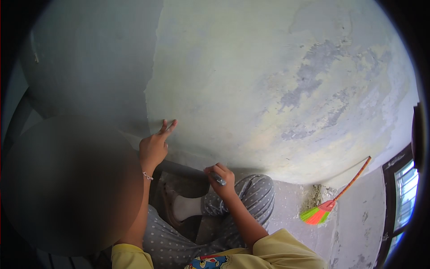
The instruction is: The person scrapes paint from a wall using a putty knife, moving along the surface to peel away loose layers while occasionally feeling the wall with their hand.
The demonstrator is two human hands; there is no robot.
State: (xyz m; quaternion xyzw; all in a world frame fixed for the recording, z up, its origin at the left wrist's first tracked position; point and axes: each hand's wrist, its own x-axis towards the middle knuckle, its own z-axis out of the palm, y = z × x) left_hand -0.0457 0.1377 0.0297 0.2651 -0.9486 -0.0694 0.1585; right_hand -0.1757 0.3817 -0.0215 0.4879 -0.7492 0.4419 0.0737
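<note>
My left hand [153, 145] is raised to the painted wall [215, 80], near the edge where grey meets pale paint. Two of its fingers are stretched out and spread, their tips at the wall surface, and it holds nothing. Lower and to the right, my right hand [221, 180] is closed around a grey-handled tool [218, 179]. Only the rounded end of that handle shows; the rest is hidden, so its kind cannot be made out. This hand is above my bent knee, close to the wall's foot.
A broom [319, 212] with green and orange bristles leans against the wall at right, its bristles on the stained floor [286, 210]. Grey patches [309, 80] show through the peeling paint. A barred window [404, 193] is far right. A dark blurred disc covers the left side.
</note>
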